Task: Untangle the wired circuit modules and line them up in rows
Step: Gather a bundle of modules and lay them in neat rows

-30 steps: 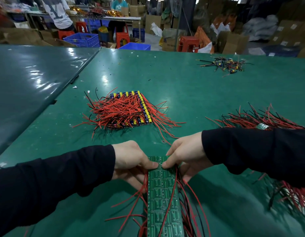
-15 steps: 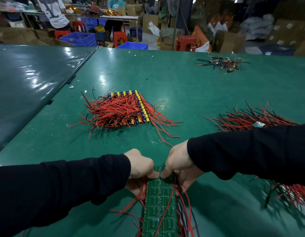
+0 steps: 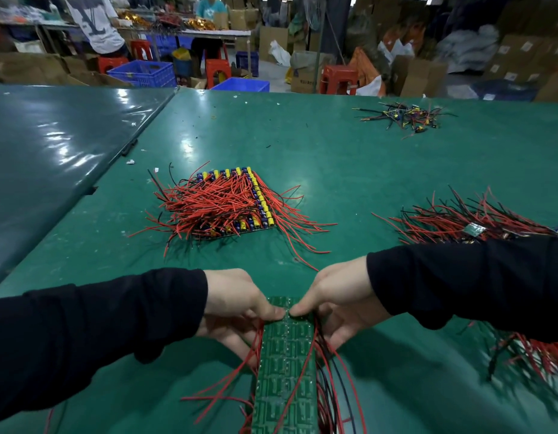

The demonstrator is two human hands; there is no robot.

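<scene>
Both hands met at the far end of a long green strip of circuit modules [image 3: 285, 364] that lay near the desk's front edge, solder side up, with red and black wires trailing from both of its long sides. The left hand [image 3: 237, 308] and the right hand [image 3: 337, 305] each pinched that end, thumbs on top and nearly touching, fingers curled beneath.

A squared-off block of aligned modules with yellow and blue components [image 3: 230, 205], buried under red leads, sat toward the middle of the green desk [image 3: 349, 170]. A loose tangle of red-wired modules [image 3: 468, 217] lay by the right edge, behind the right sleeve. A small heap of dark and yellow wire scraps [image 3: 403, 115] rested near the far right corner.

The likely risk was snagging: the strip's trailing wires could catch each other or the right-hand tangle, and a lift or pull on the strip might drag neighbours along, strain solder joints, or disturb the finished block.
</scene>
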